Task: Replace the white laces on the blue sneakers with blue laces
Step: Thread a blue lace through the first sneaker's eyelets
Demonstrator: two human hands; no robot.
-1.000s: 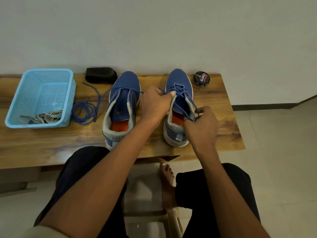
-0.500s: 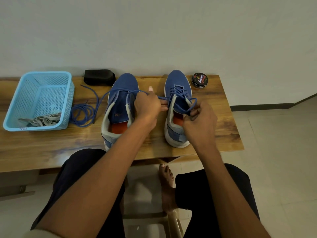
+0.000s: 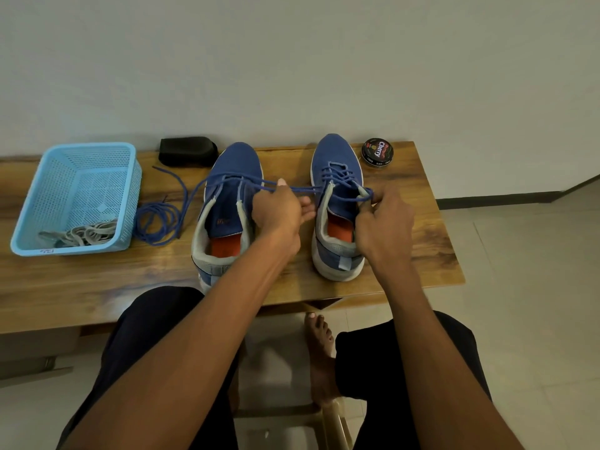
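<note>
Since one second ago: left hand (image 3: 279,212) has shifted left, off the right sneaker (image 3: 337,203) into the gap between the shoes, drawing the blue lace (image 3: 302,189) out toward the left; right hand (image 3: 384,222) has moved up to the right side of the right sneaker's collar. Left grip: fingers curled, the lace running across thumb and fingers, pinched there. Right grip: fingers curled at the sneaker's near-right eyelet, a small lace loop showing at the fingertips; the exact pinch point is hidden behind the knuckles. Right sneaker is laced in blue across its far eyelets, the near ones hard to make out behind the right hand. Left sneaker (image 3: 227,203) stands beside it, toe toward the wall; lace strands cross its tongue, but whether any pass through its eyelets cannot be told. Its near heel is partly covered by the left forearm and knee. The slack blue lace lies coiled (image 3: 159,222) on the tabletop (image 3: 97,280), between left sneaker and light-blue basket (image 3: 78,177). White laces (image 3: 84,233) lie bundled in the basket's near corner. Far edge: a black block (image 3: 188,151) by the wall, identity unclear; a round polish tin (image 3: 377,152) far right. Tabletop's left end is cut off by the frame.
</note>
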